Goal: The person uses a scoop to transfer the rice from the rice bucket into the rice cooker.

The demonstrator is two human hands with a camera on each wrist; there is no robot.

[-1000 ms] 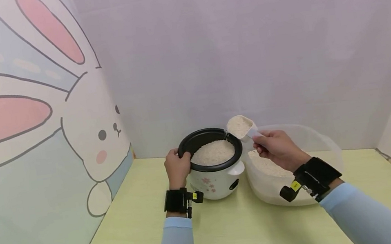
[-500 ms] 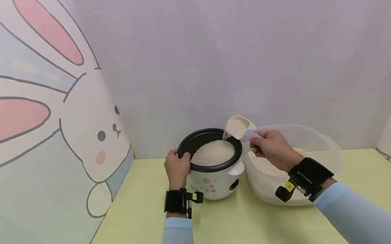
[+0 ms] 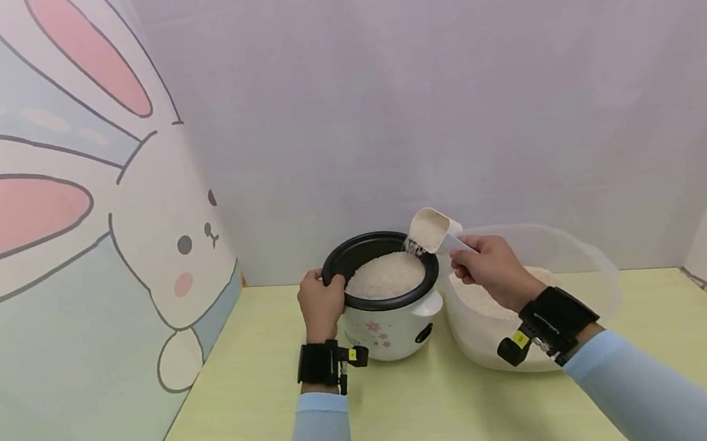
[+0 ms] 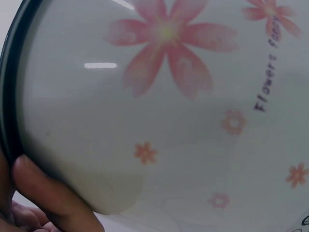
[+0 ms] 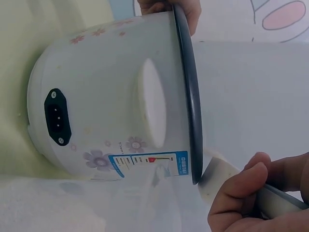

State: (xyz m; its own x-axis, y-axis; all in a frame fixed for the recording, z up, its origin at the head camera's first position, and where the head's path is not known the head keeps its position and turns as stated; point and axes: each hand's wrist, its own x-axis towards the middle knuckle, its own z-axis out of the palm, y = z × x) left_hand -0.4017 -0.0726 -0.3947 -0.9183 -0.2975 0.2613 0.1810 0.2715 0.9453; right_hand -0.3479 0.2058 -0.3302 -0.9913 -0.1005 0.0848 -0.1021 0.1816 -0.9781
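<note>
A white rice cooker with pink flowers and a black rim stands on the table, holding a mound of white rice. My left hand grips its rim on the left, thumb over the edge; the left wrist view shows a finger against the outer wall. By its handle, my right hand holds a white measuring scoop, tilted over the cooker's right rim. Grains fall from its lip into the cooker. In the right wrist view the scoop is close beside the rim, partly hidden by fingers.
Right of the cooker is a large translucent tub with rice in it, partly under my right forearm. A side handle and a power socket show on the cooker. Fabric walls stand behind and on both sides of the pale yellow table.
My right hand has shifted slightly left and tilted the scoop further. The stream of grains has grown and the scoop holds less rice. My left hand stays on the rim.
</note>
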